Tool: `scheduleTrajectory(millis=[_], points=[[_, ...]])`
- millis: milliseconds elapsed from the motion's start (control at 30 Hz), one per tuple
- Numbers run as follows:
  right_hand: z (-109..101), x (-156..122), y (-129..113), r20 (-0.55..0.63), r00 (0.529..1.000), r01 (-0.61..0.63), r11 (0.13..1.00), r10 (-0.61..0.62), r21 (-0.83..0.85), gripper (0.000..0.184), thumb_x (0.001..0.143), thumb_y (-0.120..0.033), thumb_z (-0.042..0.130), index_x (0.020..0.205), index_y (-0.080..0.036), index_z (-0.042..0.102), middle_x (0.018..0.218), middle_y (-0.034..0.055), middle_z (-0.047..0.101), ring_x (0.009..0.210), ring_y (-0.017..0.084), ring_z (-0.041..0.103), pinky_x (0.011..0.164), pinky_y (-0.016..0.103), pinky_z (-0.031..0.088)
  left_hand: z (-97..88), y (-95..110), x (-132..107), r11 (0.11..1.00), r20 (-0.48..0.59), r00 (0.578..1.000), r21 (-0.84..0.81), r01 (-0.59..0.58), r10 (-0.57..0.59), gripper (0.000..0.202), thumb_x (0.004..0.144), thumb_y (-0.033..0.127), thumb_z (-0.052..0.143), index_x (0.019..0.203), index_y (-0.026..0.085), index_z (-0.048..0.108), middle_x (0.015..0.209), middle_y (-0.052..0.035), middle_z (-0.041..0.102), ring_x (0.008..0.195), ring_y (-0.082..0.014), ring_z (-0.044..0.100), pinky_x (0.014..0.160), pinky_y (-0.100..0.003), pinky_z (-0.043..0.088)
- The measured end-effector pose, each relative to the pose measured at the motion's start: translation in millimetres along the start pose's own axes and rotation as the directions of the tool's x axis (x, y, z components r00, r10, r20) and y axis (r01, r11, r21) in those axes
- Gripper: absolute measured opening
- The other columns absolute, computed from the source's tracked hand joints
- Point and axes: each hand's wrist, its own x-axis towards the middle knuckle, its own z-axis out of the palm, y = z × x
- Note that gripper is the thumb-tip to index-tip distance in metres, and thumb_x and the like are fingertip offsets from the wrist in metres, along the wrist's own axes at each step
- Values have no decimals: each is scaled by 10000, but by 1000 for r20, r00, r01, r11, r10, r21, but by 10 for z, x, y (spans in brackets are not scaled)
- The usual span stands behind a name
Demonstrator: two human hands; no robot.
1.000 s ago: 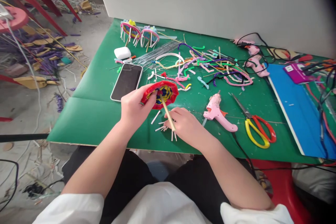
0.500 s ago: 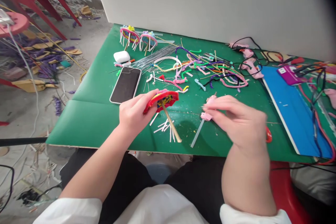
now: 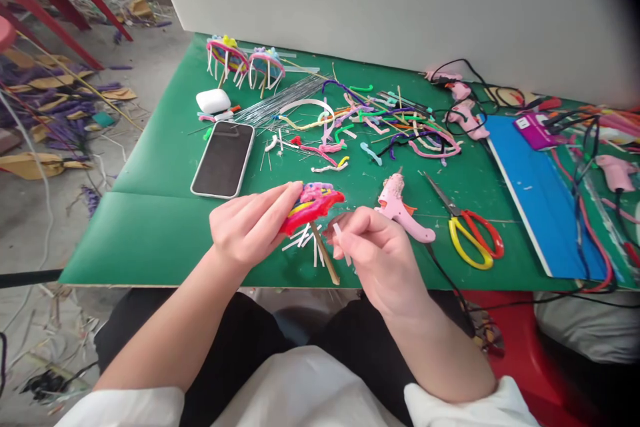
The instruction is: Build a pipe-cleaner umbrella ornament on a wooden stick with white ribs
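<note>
My left hand (image 3: 247, 227) grips the rim of a small red pipe-cleaner umbrella (image 3: 314, 203) with a yellow and blue inside and a wooden stick handle (image 3: 325, 257) pointing down toward me. My right hand (image 3: 373, 247) is just right of it, its fingers pinched on a short white strip (image 3: 341, 239). More short white strips (image 3: 305, 240) lie on the green table (image 3: 150, 227) beneath the umbrella. A pink glue gun (image 3: 403, 210) lies just beyond my right hand.
A phone (image 3: 223, 159) and a white earbud case (image 3: 213, 101) lie at left. Two finished umbrellas (image 3: 245, 63) stand at the back. Loose pipe cleaners (image 3: 380, 123), thin wires, yellow-and-red scissors (image 3: 467, 227), a blue board (image 3: 540, 187) and cables fill the right.
My right hand left the stick, reached toward the glue gun, then came back beside the umbrella pinching a white strip. My left hand tilted the umbrella flatter.
</note>
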Motion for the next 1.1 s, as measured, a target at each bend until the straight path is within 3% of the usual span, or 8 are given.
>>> scheduleTrajectory(millis=[133,333,500,667,900,1100], points=[[19,0,38,5,1000,-23,999,23,31,187,791,-231,711,638,-218,603,588,-60,606,519,82,512,486,212,433,8,6,4,1000,-4,1000,18,-12,12,343,822,238,686,1157,174,642,864,-48,767,590,-125,691,554,-212,521],[25,-10,105,-22,1000,16,1000,-16,-14,190,800,-247,702,647,-218,593,596,-61,590,487,77,494,471,219,417,6,7,1,999,-2,999,-14,-41,41,264,839,156,630,1092,94,671,865,-108,763,587,-139,690,571,-225,533],[26,-23,127,-34,999,34,997,-36,-67,193,815,-261,695,655,-223,595,590,-57,564,513,85,501,492,225,419,-1,10,-10,1000,32,999,-2,-21,21,296,851,183,624,1143,139,651,889,-87,766,613,-139,698,579,-227,544],[48,-30,118,-59,989,129,982,-138,-135,168,824,-210,682,674,-226,606,615,-52,563,603,95,532,564,228,436,10,1,-22,1000,10,1000,-1,-11,11,343,862,208,624,1204,182,631,890,-58,765,616,-130,700,570,-210,540],[50,-47,112,-53,990,119,983,-128,-141,178,834,-211,675,678,-222,591,601,-63,549,535,77,499,513,222,413,12,3,-8,999,3,999,-27,-36,36,259,831,177,650,1072,87,679,860,-108,762,587,-149,691,542,-234,528],[44,-32,125,-57,989,123,981,-133,-152,182,835,-227,668,678,-220,576,568,-69,541,469,71,469,467,221,398,11,12,-13,1000,27,1000,-11,-10,10,309,873,233,615,1175,180,648,880,-55,765,606,-129,701,575,-207,545]])
